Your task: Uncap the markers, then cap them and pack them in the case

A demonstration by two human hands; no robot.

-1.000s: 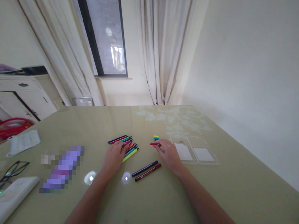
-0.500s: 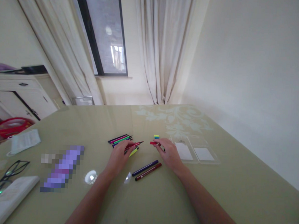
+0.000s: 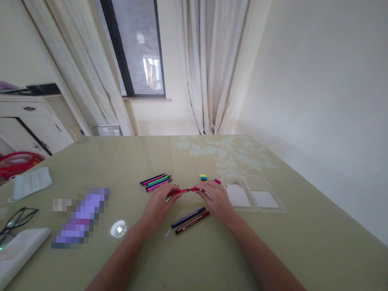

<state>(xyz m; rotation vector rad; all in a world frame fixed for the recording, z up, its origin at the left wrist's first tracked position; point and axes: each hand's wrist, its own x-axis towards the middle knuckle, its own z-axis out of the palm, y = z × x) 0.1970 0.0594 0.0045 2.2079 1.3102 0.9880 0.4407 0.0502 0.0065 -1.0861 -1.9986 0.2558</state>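
Note:
My left hand (image 3: 159,204) is closed on a red marker (image 3: 183,191) whose dark tip points right. Facing that tip, a red cap (image 3: 195,189) is pinched in my right hand (image 3: 218,198); the tip is at the cap's near end, and I cannot tell if it is inside. Several uncapped markers (image 3: 155,181) lie side by side beyond my left hand, one yellow-green one partly hidden under its fingers. Loose caps, yellow and blue (image 3: 203,177) and a pink one (image 3: 217,181), rest beyond my right hand. Two capped markers, dark blue (image 3: 188,217) and dark red (image 3: 192,222), lie between my forearms.
A clear plastic case (image 3: 264,199) with white inserts lies open at the right. Leftward are a blurred purple object (image 3: 81,218), a shiny round piece (image 3: 118,229), glasses (image 3: 17,221), a white bar-shaped object (image 3: 22,251) and a face mask (image 3: 33,183).
The red marker and the red cap have come together between my hands. My left hand has moved slightly right. A pink cap now shows beyond my right hand.

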